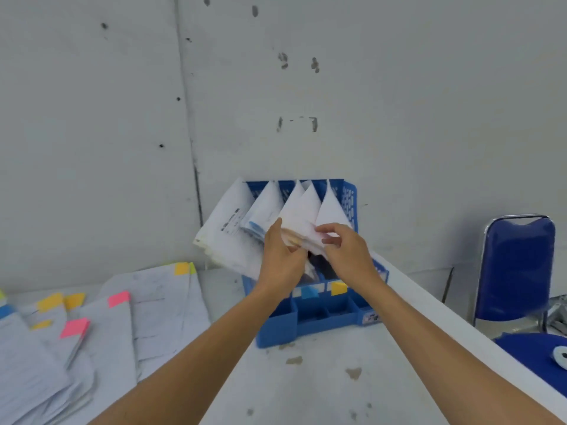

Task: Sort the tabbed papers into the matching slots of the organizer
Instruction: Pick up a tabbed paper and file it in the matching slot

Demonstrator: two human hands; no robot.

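Here, a blue plastic slotted organizer (322,314) stands at the far side of the white table (322,378), its back close to the grey concrete wall (399,102) and its right side near the table's right edge, which runs diagonally toward the near right. White sheets of filed paper (303,210) stand fanned in its slots, and the leftmost bundle leans out past the organizer's left wall. The left hand (280,262) meets these sheets at the middle slots, its grip closed on their lower edges with the thumb raised against the paper. The right hand (349,256) is just beside it, its grip pinching the edge of a sheet between thumb and fingertips. A blue tab label (308,292) and a yellow tab label (338,288) show on the organizer's front rail. Loose tabbed papers (147,302) with yellow and pink tabs lie spread over the table's left part, a strip of bare surface separating them from the organizer. Stained open table lies near the organizer, between the forearms. A blue padded chair (518,268) stands beyond the right edge.
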